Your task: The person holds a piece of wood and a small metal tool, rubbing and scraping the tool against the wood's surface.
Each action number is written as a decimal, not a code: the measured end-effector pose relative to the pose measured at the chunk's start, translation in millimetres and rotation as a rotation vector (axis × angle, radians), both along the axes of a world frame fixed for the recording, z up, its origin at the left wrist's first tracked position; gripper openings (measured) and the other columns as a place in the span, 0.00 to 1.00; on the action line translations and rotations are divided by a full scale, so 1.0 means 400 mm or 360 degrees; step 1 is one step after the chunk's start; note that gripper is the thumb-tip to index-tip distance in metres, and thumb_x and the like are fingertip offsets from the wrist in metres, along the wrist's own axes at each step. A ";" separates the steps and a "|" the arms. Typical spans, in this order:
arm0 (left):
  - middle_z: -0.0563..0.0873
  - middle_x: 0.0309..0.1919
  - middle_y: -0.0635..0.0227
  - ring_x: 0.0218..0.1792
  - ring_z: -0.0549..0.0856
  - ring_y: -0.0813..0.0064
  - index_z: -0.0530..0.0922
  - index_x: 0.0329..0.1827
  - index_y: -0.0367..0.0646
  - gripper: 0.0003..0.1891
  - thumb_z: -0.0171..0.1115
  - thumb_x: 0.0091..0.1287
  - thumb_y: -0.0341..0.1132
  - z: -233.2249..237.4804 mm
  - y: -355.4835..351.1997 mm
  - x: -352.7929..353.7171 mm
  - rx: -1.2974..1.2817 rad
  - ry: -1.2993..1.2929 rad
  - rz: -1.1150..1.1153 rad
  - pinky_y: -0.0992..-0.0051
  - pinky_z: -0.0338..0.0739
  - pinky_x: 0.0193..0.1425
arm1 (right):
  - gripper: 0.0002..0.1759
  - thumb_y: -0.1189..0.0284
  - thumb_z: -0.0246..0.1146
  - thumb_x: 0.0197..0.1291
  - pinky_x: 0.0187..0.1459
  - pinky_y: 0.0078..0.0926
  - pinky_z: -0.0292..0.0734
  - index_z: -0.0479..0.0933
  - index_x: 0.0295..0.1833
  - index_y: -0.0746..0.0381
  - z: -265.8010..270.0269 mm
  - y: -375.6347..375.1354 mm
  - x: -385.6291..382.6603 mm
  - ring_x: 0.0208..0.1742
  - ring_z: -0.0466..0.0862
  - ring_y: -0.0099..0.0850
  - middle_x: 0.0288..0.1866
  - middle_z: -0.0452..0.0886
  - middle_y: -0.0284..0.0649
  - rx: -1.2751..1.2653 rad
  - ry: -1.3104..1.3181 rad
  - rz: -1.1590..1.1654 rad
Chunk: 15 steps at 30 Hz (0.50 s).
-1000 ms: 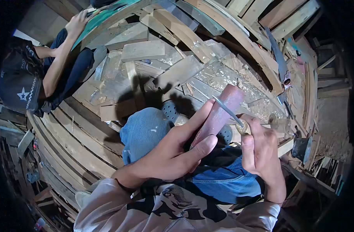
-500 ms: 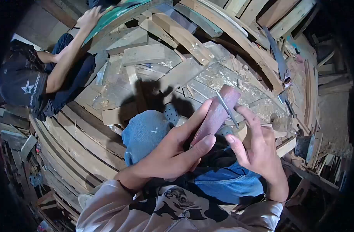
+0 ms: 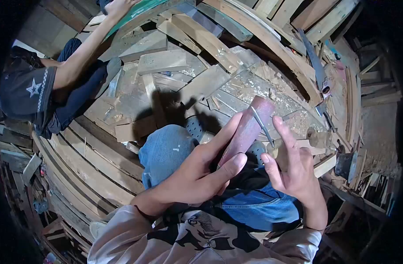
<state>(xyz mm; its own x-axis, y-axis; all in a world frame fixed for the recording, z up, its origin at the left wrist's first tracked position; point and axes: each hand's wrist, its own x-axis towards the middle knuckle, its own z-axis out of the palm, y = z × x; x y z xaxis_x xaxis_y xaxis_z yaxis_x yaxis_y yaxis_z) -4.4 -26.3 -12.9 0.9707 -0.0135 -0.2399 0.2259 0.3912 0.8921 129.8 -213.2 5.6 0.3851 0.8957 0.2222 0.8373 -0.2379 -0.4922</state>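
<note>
My left hand (image 3: 201, 171) grips a reddish, rounded block with a grainy surface (image 3: 249, 123), its thumb along the near end and its fingers along the far side. The block slants up and to the right. Across its upper part lies a thin metal tool (image 3: 262, 124), which seems to run back to a pale yellowish handle (image 3: 278, 152) at my right hand (image 3: 296, 169). The right index finger points upward and the thumb stands apart from it. The other right fingers curl behind the handle, mostly hidden.
A handsaw (image 3: 315, 59) lies at the right among boards. Wood offcuts (image 3: 164, 60) and shavings cover the floor ahead. Long curved planks (image 3: 85, 163) run along the left. Another person (image 3: 23, 97) sits at the upper left, one arm reaching over a green-edged board (image 3: 137, 13).
The metal tool has shifted slightly on the reddish block, and my right index finger has straightened upward. The other person's arm has moved up and to the right.
</note>
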 end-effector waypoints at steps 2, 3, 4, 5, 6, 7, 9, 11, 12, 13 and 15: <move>0.80 0.34 0.71 0.22 0.73 0.87 0.42 0.84 0.45 0.38 0.55 0.78 0.37 0.006 0.000 0.000 -0.0005 0.0016 0.0013 0.82 0.70 0.25 | 0.42 0.75 0.72 0.56 0.30 0.32 0.82 0.61 0.75 0.68 -0.006 0.006 -0.003 0.30 0.87 0.36 0.62 0.81 0.50 0.0058 -0.0074 -0.0022; 0.80 0.35 0.70 0.22 0.73 0.87 0.42 0.84 0.44 0.38 0.55 0.78 0.37 0.009 -0.001 0.000 -0.0012 0.0033 0.0029 0.82 0.70 0.25 | 0.43 0.74 0.73 0.56 0.29 0.31 0.82 0.61 0.75 0.68 -0.008 0.007 -0.006 0.30 0.87 0.35 0.62 0.81 0.50 0.0113 -0.0148 -0.0042; 0.80 0.35 0.70 0.22 0.73 0.87 0.42 0.84 0.44 0.38 0.55 0.78 0.37 0.006 -0.002 0.000 -0.0010 0.0037 0.0023 0.82 0.70 0.25 | 0.43 0.74 0.73 0.56 0.28 0.30 0.81 0.61 0.75 0.68 0.001 0.002 -0.005 0.29 0.87 0.34 0.63 0.81 0.50 0.0018 -0.0088 -0.0041; 0.81 0.34 0.70 0.22 0.73 0.87 0.42 0.84 0.44 0.38 0.55 0.78 0.37 0.002 -0.004 0.001 -0.0007 0.0019 0.0043 0.82 0.70 0.25 | 0.43 0.74 0.73 0.56 0.28 0.30 0.81 0.61 0.75 0.68 0.000 0.002 -0.006 0.29 0.87 0.34 0.63 0.81 0.50 0.0020 -0.0084 -0.0047; 0.81 0.34 0.70 0.22 0.73 0.88 0.43 0.84 0.44 0.38 0.55 0.78 0.36 0.000 -0.004 0.002 -0.0005 0.0003 0.0063 0.82 0.69 0.24 | 0.43 0.74 0.73 0.56 0.27 0.30 0.81 0.62 0.75 0.68 -0.002 0.005 -0.003 0.28 0.86 0.34 0.62 0.82 0.50 0.0028 -0.0101 -0.0050; 0.81 0.34 0.70 0.22 0.73 0.88 0.43 0.84 0.44 0.38 0.55 0.78 0.36 -0.001 -0.004 0.002 -0.0002 0.0007 0.0057 0.82 0.69 0.24 | 0.43 0.74 0.74 0.55 0.26 0.30 0.81 0.62 0.75 0.68 -0.004 0.007 -0.003 0.27 0.86 0.33 0.60 0.83 0.50 0.0039 -0.0121 -0.0054; 0.80 0.32 0.71 0.21 0.73 0.88 0.43 0.84 0.44 0.37 0.55 0.78 0.35 -0.002 -0.004 0.000 -0.0004 -0.0002 0.0065 0.83 0.69 0.24 | 0.43 0.75 0.74 0.55 0.25 0.30 0.80 0.62 0.75 0.67 -0.005 0.011 -0.007 0.25 0.85 0.33 0.54 0.85 0.49 0.0040 -0.0116 -0.0075; 0.80 0.31 0.72 0.21 0.73 0.88 0.44 0.84 0.44 0.37 0.55 0.78 0.35 -0.003 -0.005 -0.001 -0.0040 0.0006 0.0059 0.82 0.68 0.24 | 0.43 0.75 0.74 0.55 0.24 0.31 0.79 0.63 0.76 0.66 -0.008 0.007 -0.007 0.24 0.84 0.33 0.48 0.86 0.48 0.0042 -0.0113 -0.0096; 0.79 0.30 0.73 0.21 0.72 0.88 0.44 0.84 0.45 0.37 0.55 0.78 0.35 -0.004 -0.005 -0.002 -0.0078 0.0011 0.0060 0.82 0.68 0.24 | 0.43 0.76 0.74 0.55 0.23 0.31 0.78 0.63 0.76 0.64 -0.011 0.003 -0.006 0.23 0.83 0.33 0.41 0.86 0.46 0.0025 -0.0099 -0.0089; 0.79 0.30 0.73 0.21 0.72 0.88 0.44 0.84 0.45 0.37 0.55 0.78 0.35 -0.006 -0.007 -0.003 -0.0074 0.0015 0.0055 0.82 0.68 0.24 | 0.44 0.76 0.73 0.55 0.22 0.32 0.77 0.63 0.77 0.63 -0.013 0.001 -0.005 0.22 0.82 0.33 0.35 0.85 0.44 0.0009 -0.0084 -0.0083; 0.79 0.30 0.73 0.21 0.72 0.88 0.44 0.84 0.45 0.36 0.54 0.79 0.34 -0.012 -0.012 -0.003 -0.0068 0.0009 0.0104 0.82 0.67 0.24 | 0.44 0.76 0.73 0.55 0.22 0.33 0.75 0.63 0.77 0.61 -0.012 0.008 -0.006 0.21 0.80 0.33 0.28 0.80 0.41 0.0048 -0.0050 -0.0098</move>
<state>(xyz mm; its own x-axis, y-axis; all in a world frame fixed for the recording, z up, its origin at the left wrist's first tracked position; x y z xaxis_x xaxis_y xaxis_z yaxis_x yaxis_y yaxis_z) -5.7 -31.1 -17.6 0.9685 0.0397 -0.2459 0.2036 0.4428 0.8732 127.5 -209.8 0.7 0.4317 0.8632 0.2616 0.8366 -0.2748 -0.4738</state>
